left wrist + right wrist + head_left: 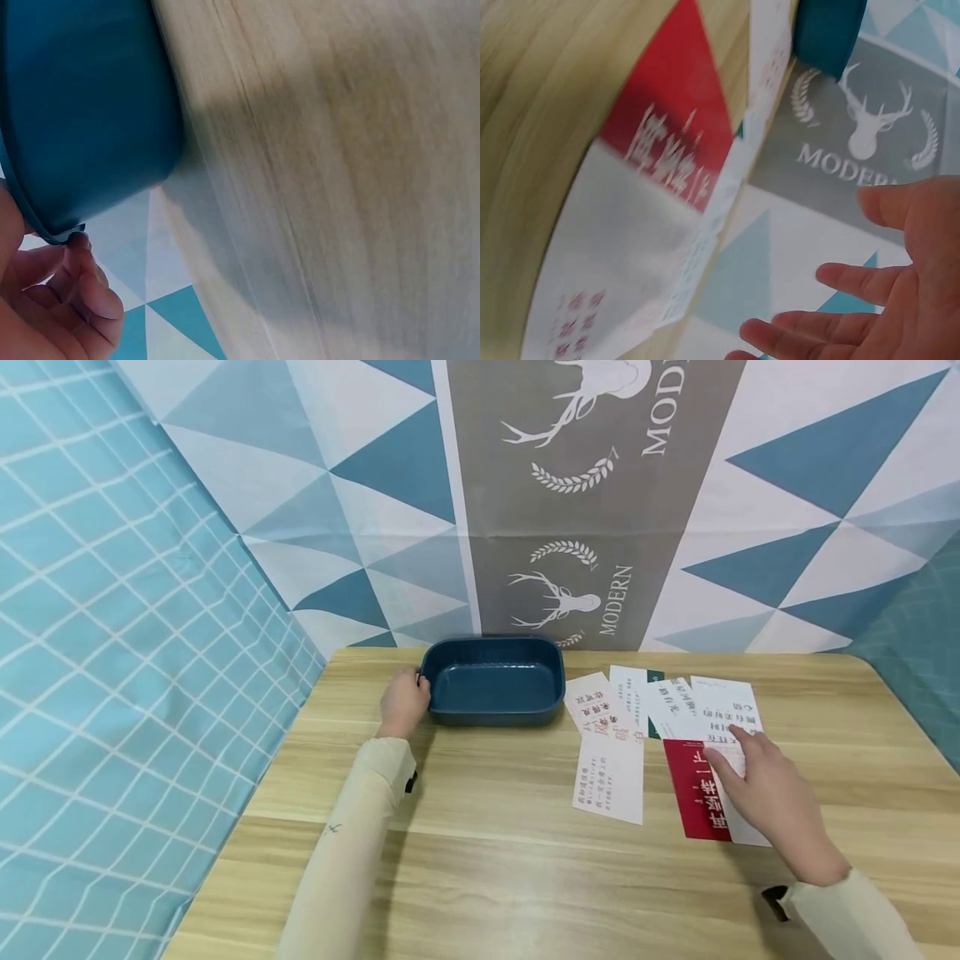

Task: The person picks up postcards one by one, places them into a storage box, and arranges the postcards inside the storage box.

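A dark blue rectangular dish [491, 717] stands at the table's back, its inside bare. At its left end the left hand [405, 700] pinches the rim; the left wrist view shows the thumb and curled fingers [94, 300] at the edge of the dish [90, 112]. Over the cards at the right is the right hand [776, 793], fingers spread and holding nothing. Beneath it lies a red and white card [686, 785], also seen in the right wrist view as a red card part [675, 112] beside the spread right hand [877, 277].
Several white printed cards [611, 785] overlap between the dish and the right hand, with a dark green one [656, 677] partly under them. The wooden table [480, 877] meets a patterned cloth [405, 552] behind and a blue checked cloth [112, 652] at the left.
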{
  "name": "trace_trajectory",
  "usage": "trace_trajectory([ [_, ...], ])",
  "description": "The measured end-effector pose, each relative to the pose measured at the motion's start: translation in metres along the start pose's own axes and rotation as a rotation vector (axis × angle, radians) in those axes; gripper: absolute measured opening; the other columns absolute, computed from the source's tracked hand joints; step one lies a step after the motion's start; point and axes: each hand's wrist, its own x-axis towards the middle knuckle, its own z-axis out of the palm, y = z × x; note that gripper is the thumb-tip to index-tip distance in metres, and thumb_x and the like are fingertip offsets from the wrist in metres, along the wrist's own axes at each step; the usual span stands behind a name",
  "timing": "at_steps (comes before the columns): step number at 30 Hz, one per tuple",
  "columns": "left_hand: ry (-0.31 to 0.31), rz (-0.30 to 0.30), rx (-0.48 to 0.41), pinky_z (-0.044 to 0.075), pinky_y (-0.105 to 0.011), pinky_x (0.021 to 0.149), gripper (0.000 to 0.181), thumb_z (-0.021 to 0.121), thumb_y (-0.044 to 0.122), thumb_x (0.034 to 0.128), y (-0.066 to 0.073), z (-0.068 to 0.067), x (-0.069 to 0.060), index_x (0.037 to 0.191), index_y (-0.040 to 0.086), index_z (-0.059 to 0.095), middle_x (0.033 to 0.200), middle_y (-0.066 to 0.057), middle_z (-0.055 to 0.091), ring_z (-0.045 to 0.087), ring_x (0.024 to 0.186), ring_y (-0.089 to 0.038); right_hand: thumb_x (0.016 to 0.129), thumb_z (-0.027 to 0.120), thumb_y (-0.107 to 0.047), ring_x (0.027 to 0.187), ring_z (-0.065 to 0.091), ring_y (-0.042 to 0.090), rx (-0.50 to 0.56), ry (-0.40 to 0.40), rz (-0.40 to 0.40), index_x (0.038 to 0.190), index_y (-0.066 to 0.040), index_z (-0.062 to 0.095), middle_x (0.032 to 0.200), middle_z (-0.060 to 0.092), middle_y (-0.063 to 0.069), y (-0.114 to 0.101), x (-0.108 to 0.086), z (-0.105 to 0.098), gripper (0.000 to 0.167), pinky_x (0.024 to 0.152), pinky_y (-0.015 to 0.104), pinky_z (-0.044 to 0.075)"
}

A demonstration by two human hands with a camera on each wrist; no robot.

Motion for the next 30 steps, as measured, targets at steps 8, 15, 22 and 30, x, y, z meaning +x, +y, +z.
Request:
trace_trajectory([
  [8, 0.01, -0.015, -0.01, 0.05, -0.047, 0.081, 0.04, 0.04, 0.024, 0.0963, -0.002, 0.0, 0.0, 0.128, 0.005, 0.053, 0.124, -0.017, 0.056, 0.061, 0.093, -0.032, 0.091, 0.047, -0.051, 0.069, 0.052, 0.033, -0.023, -0.138, 0.146, 0.116, 0.02, 0.045, 0.091, 0.053, 0.034, 0.03, -0.001, -0.009, 0.075, 0.046, 0.033, 0.038],
  [15, 0.015, -0.03, -0.002, 0.05, -0.047, 0.078, 0.04, 0.041, 0.026, 0.0959, -0.001, 0.001, 0.001, 0.128, 0.007, 0.053, 0.124, -0.015, 0.058, 0.062, 0.09, -0.031, 0.088, 0.045, -0.06, 0.055, 0.046, 0.021, -0.059, -0.286, 0.263, 0.079, 0.006, 0.054, 0.06, 0.045, 0.01, 0.048, -0.001, -0.01, 0.068, 0.045, 0.028, 0.033],
  [22, 0.012, -0.046, 0.014, 0.05, -0.048, 0.08, 0.039, 0.041, 0.026, 0.0966, 0.0, 0.002, 0.001, 0.129, 0.007, 0.052, 0.122, -0.015, 0.058, 0.062, 0.093, -0.032, 0.084, 0.045, -0.065, 0.062, 0.051, 0.025, -0.057, -0.361, 0.3, 0.098, 0.012, 0.058, 0.068, 0.055, 0.016, 0.057, 0.003, -0.008, 0.08, 0.049, 0.032, 0.037],
  [30, 0.023, -0.046, 0.025, 0.05, -0.048, 0.077, 0.038, 0.041, 0.026, 0.0965, 0.001, 0.002, 0.001, 0.127, 0.007, 0.054, 0.12, -0.016, 0.059, 0.062, 0.09, -0.033, 0.08, 0.057, -0.06, 0.065, 0.055, 0.028, -0.029, -0.39, 0.338, 0.108, 0.014, 0.054, 0.08, 0.06, 0.023, 0.06, 0.007, -0.008, 0.08, 0.054, 0.034, 0.042],
])
